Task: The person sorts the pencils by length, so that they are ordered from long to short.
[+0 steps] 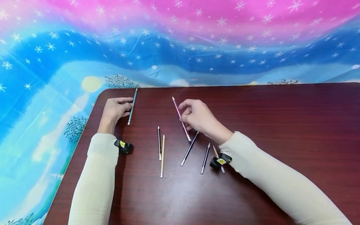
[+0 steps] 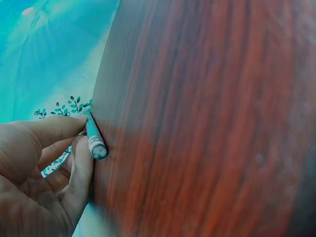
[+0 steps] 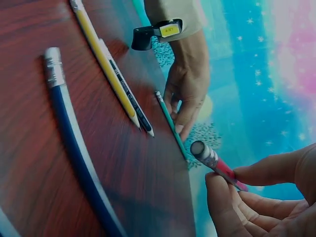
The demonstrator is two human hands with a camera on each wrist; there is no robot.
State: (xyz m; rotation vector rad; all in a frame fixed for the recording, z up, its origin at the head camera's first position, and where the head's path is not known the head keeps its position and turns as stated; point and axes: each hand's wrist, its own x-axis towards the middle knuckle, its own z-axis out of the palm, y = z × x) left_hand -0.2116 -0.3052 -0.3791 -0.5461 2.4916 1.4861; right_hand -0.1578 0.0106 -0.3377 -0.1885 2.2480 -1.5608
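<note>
The step in hand appears to be handling two pencils at once, one to each hand. At the far left corner of the reddish-brown wood-grain table (image 1: 287, 122), the left hand (image 1: 115, 109) has its thumb and fingers drawn together at the side of a green pencil (image 1: 131, 116), seemingly in a light pinch; its sharpened end lies at the far edge. Right of it, the right hand (image 1: 199, 116) pinches a pink pencil (image 1: 176, 106) between thumb and fingertips, the gap between them no wider than the shaft.

The next move calls, I judge, for a steady right-hand pinch and for keeping the pink eraser end clear of the dark blue pencil (image 1: 189, 149) just beside it; the left fingertips need care so near the edge.

The green pencil has a silvery ferrule and a worn-looking eraser. The pink one slants, pale point far and left, dull eraser near and right.

On the near side lie a black pencil (image 1: 159, 143) close beside a yellow pencil (image 1: 162, 156), and farther right a second dark pencil (image 1: 205, 159) and a tan pencil (image 1: 215, 151), partly hidden by the right wrist camera (image 1: 220, 161).
</note>
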